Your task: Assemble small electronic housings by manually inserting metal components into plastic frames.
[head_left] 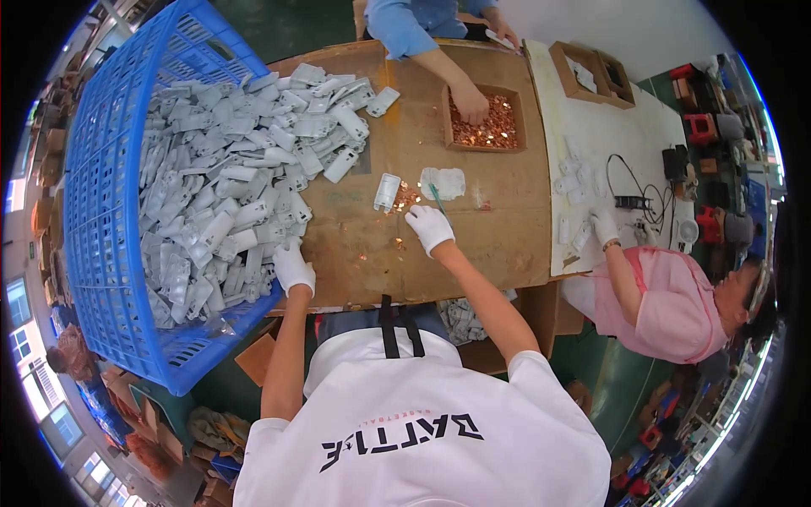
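My left hand [295,268], in a white glove, rests at the near right edge of a heap of grey-white plastic shells [245,169]. Its fingers look apart, touching the shells; I make out nothing held. My right hand [431,229], also gloved, is at the middle of the cardboard-covered table, fingers bent together beside loose small copper-coloured pieces [405,199]. Whatever is between those fingertips is too small to tell. Just beyond it, a thin green tool [436,198] lies against a folded white cloth [446,182]. One single shell [387,193] lies left of the copper pieces.
A blue plastic crate [110,194] tipped on its side holds much of the heap. Opposite, a co-worker's hand [470,105] dips into a cardboard tray [484,149] of copper pieces. Another person in pink [659,296] works at the white table [625,160] on the right.
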{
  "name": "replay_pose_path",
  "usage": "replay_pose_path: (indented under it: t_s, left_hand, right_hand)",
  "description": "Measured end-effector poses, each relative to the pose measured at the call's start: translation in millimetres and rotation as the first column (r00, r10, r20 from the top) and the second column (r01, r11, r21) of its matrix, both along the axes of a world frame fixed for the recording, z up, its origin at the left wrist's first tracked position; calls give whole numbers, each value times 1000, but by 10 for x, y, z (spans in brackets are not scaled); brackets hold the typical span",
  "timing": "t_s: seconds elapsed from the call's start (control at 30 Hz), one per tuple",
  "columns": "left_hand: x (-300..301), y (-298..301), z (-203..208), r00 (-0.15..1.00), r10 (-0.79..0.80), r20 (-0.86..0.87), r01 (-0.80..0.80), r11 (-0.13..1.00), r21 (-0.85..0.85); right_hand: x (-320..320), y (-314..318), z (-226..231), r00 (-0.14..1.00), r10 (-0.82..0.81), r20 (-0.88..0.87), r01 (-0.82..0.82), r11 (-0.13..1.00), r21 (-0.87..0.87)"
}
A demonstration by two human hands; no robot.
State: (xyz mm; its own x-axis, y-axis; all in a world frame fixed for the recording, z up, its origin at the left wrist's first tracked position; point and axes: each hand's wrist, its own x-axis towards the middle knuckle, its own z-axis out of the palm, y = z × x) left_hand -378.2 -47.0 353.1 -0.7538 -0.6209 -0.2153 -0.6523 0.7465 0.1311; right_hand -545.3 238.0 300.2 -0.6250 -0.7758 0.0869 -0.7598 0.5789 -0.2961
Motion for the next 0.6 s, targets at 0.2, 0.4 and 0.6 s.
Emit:
replay_pose_path:
  t_s: [0.2,0.4,0.6]
  left_hand:
    - [151,-472,-220,981,-195,-24,175,925,-338]
    - [16,-656,-271,958,-257,130,283,924,-256]
    - [-20,-490,-180,937,-284,205,321,931,-175]
  right_hand:
    - [-90,-257,-100,982,191,14,-190,964,185]
    - [-152,-377,-129,990,48,132,-94,924,370]
    - [-142,-483,-111,989,-44,138,-29,873,486]
